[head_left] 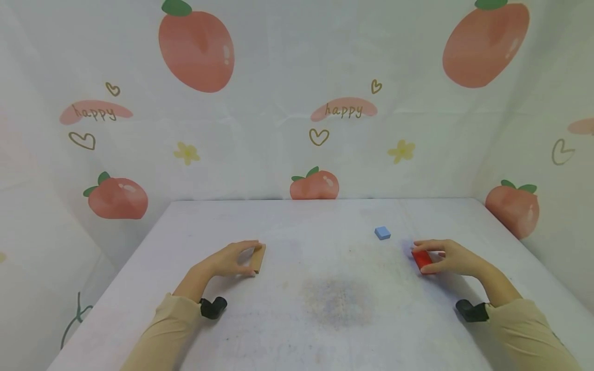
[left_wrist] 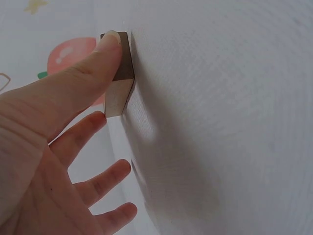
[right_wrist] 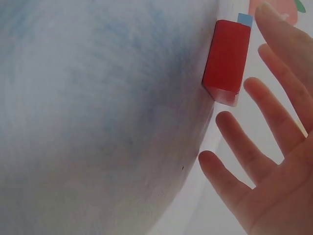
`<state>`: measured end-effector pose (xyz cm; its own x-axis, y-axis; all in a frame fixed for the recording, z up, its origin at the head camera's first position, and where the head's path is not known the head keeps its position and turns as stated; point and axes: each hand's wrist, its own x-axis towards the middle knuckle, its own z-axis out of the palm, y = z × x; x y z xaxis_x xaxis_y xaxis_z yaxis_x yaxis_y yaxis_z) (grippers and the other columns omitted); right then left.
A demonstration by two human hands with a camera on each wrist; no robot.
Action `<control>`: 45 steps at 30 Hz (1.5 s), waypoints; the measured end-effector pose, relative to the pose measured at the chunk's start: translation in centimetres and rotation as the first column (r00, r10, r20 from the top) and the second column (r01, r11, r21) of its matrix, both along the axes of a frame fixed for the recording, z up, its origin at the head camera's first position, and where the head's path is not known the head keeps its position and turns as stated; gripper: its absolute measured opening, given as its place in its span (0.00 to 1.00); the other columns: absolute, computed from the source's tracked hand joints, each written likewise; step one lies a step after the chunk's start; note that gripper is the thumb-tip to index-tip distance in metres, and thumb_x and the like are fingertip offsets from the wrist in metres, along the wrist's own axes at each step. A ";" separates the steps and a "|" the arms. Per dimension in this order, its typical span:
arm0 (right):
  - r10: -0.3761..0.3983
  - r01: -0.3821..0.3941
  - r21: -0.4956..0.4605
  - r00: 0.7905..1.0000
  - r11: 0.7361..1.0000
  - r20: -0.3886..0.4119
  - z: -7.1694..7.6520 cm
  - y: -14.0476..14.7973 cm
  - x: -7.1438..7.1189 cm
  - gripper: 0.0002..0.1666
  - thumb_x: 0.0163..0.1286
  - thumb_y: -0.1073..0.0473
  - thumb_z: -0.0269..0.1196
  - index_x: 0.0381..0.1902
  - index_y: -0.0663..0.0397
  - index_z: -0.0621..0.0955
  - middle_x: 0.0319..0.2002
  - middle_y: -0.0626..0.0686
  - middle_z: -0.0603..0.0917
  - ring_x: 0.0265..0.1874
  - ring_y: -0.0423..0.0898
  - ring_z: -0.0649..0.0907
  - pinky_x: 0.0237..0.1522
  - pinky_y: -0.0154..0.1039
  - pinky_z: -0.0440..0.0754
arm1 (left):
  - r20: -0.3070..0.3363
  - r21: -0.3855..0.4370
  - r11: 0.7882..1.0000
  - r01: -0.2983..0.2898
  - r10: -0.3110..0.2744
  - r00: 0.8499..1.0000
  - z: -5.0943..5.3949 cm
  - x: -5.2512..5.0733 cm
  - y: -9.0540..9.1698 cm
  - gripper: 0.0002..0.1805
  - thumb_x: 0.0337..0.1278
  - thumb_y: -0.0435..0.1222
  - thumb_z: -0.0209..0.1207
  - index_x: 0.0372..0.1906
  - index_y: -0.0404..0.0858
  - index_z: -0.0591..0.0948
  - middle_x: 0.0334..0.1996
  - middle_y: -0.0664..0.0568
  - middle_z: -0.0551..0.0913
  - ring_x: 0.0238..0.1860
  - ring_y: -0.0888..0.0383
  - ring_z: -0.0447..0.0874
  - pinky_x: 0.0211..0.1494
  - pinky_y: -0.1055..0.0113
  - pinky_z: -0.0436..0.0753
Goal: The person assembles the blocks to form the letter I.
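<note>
In the head view my left hand (head_left: 229, 259) spans a wooden block (head_left: 258, 258), fingers at its far end and thumb at its near end. The left wrist view shows the thumb of this hand (left_wrist: 73, 93) pressed on the block's dark face (left_wrist: 125, 61), with a fingertip at its other end; the block is pinched. My right hand (head_left: 452, 257) stands around a red block (head_left: 422, 261). In the right wrist view the fingers of that hand (right_wrist: 264, 117) are spread beside the red block (right_wrist: 227, 56), with a gap visible between them.
A small blue block (head_left: 382, 233) lies farther back on the white table (head_left: 297, 221), left of the red block. Behind the table hangs a white curtain (head_left: 260, 129) with printed fruit. A dark cord (head_left: 74, 320) shows at the lower left.
</note>
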<state>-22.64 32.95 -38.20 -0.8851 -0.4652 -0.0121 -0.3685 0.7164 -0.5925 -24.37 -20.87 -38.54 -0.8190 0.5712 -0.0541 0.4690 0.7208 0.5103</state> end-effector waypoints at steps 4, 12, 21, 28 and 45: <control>0.006 -0.006 0.016 1.000 1.000 0.005 -0.1 0.1 0.0 0.24 0.54 0.54 0.69 0.49 0.56 0.81 0.58 0.69 0.74 0.58 0.69 0.68 0.50 0.66 0.73 | 0.010 -0.008 1.000 -0.008 0.008 1.000 0.1 0.1 0.1 0.37 0.48 0.39 0.67 0.64 0.33 0.67 0.65 0.37 0.67 0.68 0.36 0.59 0.68 0.42 0.61; 0.013 -0.014 0.039 1.000 0.999 0.010 -0.3 0.0 0.0 0.22 0.54 0.54 0.69 0.47 0.55 0.82 0.58 0.69 0.74 0.58 0.71 0.69 0.49 0.67 0.72 | -0.006 -0.015 1.000 -0.004 0.004 1.000 0.2 0.2 0.1 0.36 0.48 0.39 0.67 0.63 0.33 0.69 0.65 0.34 0.66 0.67 0.35 0.60 0.67 0.41 0.61; -0.043 0.040 0.081 0.998 0.996 0.037 -0.2 -0.3 -0.1 0.23 0.53 0.54 0.70 0.47 0.54 0.82 0.57 0.69 0.75 0.56 0.69 0.70 0.50 0.65 0.73 | -0.030 -0.044 0.999 -0.025 0.024 0.999 0.4 0.1 0.4 0.35 0.45 0.39 0.69 0.61 0.33 0.71 0.63 0.35 0.68 0.66 0.34 0.61 0.65 0.40 0.62; -0.052 0.047 0.089 0.998 0.995 0.048 -0.2 -0.4 0.0 0.23 0.53 0.54 0.70 0.48 0.53 0.82 0.57 0.69 0.74 0.56 0.69 0.70 0.50 0.64 0.73 | -0.064 -0.045 0.999 0.001 -0.004 0.998 0.8 0.3 0.6 0.33 0.43 0.39 0.70 0.58 0.33 0.74 0.60 0.35 0.71 0.63 0.33 0.63 0.63 0.37 0.62; -0.051 0.047 0.079 0.998 0.996 0.040 -0.4 -0.3 0.0 0.22 0.53 0.54 0.70 0.47 0.54 0.82 0.57 0.69 0.75 0.56 0.69 0.70 0.51 0.66 0.72 | -0.086 0.014 0.999 -0.050 0.051 0.995 0.5 0.4 0.6 0.41 0.36 0.48 0.72 0.58 0.31 0.75 0.56 0.36 0.73 0.59 0.36 0.67 0.62 0.41 0.66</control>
<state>-22.66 32.66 -38.58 -0.9048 -0.4174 -0.0845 -0.3075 0.7776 -0.5485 -24.00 -20.23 -38.07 -0.8482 0.5292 0.0241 0.4747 0.7390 0.4782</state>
